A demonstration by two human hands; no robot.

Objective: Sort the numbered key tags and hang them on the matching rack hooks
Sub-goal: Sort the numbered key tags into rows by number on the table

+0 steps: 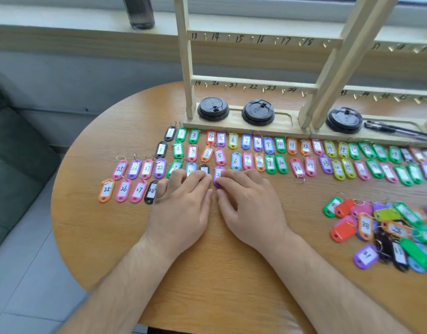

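The key tags (247, 160) were small oblong plastic fobs in pink, purple, green, orange and black, each with a white paper window bearing a handwritten number and a thin wire ring. They lay in rows on the wood-grain worktop (207, 261) before the pale wooden rack (253, 84); a loose heap (388, 232) lay to the right. The left hand (183, 201) rested relaxed fingers flat on the row. The right hand (252, 206) touched a purple tag (218, 174) with its fingers — pinched or merely pressed, I could not tell.

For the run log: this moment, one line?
sorting | left hand rests on tags | right hand touches purple tag | rack hooks bare
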